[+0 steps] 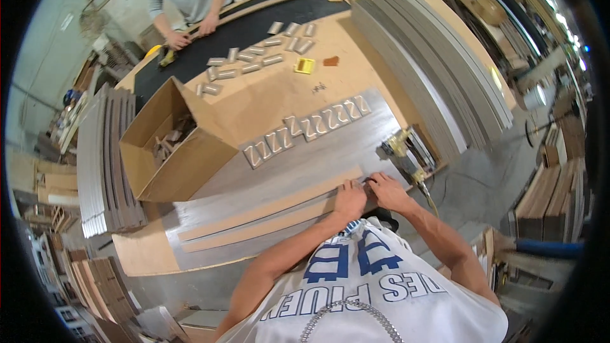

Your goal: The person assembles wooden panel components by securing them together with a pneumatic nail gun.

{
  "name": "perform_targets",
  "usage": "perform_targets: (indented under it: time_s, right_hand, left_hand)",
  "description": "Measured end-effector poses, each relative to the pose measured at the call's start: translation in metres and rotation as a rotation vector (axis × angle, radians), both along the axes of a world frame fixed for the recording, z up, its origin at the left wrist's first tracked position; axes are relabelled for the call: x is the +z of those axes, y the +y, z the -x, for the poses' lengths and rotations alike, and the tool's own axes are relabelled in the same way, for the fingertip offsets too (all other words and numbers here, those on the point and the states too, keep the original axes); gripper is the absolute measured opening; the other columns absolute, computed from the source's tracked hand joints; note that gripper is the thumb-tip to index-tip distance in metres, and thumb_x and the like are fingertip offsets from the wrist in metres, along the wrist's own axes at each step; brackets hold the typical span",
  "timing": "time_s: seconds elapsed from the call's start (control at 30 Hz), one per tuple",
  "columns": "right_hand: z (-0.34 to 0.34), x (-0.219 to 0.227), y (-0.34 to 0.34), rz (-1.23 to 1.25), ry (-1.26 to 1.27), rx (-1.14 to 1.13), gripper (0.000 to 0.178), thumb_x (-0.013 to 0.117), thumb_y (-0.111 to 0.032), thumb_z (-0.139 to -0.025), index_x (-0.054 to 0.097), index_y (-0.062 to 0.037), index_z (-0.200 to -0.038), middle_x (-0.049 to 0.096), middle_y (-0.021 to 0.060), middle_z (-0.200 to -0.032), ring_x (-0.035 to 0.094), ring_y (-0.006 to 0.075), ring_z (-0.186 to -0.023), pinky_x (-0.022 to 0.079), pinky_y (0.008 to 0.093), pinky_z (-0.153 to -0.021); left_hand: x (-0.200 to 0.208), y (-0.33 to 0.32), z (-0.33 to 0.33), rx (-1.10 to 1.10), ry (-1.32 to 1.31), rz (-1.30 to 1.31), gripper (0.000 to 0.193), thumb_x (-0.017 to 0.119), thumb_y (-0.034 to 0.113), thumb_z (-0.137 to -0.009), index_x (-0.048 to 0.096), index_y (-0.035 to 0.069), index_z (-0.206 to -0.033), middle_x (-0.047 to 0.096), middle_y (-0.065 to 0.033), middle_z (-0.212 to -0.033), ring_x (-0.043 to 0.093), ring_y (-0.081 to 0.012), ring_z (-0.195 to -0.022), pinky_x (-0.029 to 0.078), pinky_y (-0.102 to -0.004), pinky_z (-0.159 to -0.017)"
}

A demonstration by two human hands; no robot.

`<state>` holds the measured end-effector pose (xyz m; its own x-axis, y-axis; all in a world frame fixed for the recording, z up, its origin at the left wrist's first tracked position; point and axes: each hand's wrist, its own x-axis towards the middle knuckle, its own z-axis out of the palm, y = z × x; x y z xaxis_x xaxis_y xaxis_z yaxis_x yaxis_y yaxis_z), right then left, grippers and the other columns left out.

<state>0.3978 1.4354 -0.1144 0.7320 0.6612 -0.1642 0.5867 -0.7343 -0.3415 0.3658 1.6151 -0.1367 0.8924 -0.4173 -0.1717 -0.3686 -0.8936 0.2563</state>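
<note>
Two long, flat tan strips, an upper one and a lower one, lie side by side on a grey panel in front of me, a narrow gap between them. At their right end my left hand is closed, its fingers curled down on the lower strip. Close beside it, my right hand has its fingers bent together around a small dark thing that I cannot make out. Just beyond the right hand lies a nail gun with a hose. Further up the panel sits a row of small grey blocks with zigzag beads on top.
An open cardboard box with wood scraps stands at left. Stacks of long boards flank the table, left and right. Small loose blocks and a yellow item lie at the far side. There a co-worker handles a long strip.
</note>
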Motion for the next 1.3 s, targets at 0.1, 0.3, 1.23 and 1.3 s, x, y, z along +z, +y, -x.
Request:
perform_targets:
  time_s: [0.1,0.3,1.23,1.3]
  right_hand:
    - [0.003,0.0,0.002,-0.083,-0.073,0.001,0.04,0.067,-0.012,-0.077,0.06,-0.0002,-0.114,0.058,0.0158,-0.117,0.059,0.0332,-0.111,0.053,0.0424,-0.087]
    - [-0.008,-0.005,0.006,0.108,-0.132,0.218,0.035,0.068,-0.018,-0.078,0.059,-0.0017,-0.108,0.059,0.0118,-0.109,0.06,0.0278,-0.105,0.055,0.0391,-0.078]
    - [-0.198,-0.036,0.004,-0.157,-0.061,-0.633,0.048,0.075,-0.023,-0.087,0.059,-0.0032,-0.128,0.059,0.0205,-0.123,0.055,0.0401,-0.118,0.049,0.0485,-0.097]
    - [-0.199,-0.038,0.007,-0.109,-0.05,-0.621,0.049,0.075,-0.023,-0.087,0.059,-0.0031,-0.128,0.057,0.0205,-0.126,0.052,0.0399,-0.122,0.047,0.0483,-0.1]
  left_hand:
    - [0.003,0.011,-0.005,-0.13,0.016,-0.044,0.051,0.069,0.02,-0.076,0.064,-0.009,-0.117,0.063,-0.0197,-0.114,0.056,-0.0343,-0.109,0.051,-0.0448,-0.086]
    - [-0.023,0.016,0.006,-0.16,-0.086,0.022,0.053,0.07,0.016,-0.074,0.062,-0.012,-0.119,0.062,-0.0193,-0.115,0.054,-0.0328,-0.11,0.05,-0.0421,-0.087]
    - [0.008,0.095,-0.004,0.237,-0.035,0.315,0.049,0.068,0.026,-0.089,0.058,-0.001,-0.128,0.056,-0.016,-0.126,0.049,-0.0356,-0.118,0.041,-0.0454,-0.103]
    - [0.007,0.096,-0.009,0.231,-0.034,0.323,0.05,0.07,0.027,-0.088,0.058,0.0,-0.128,0.055,-0.0155,-0.126,0.049,-0.0351,-0.119,0.04,-0.0458,-0.102]
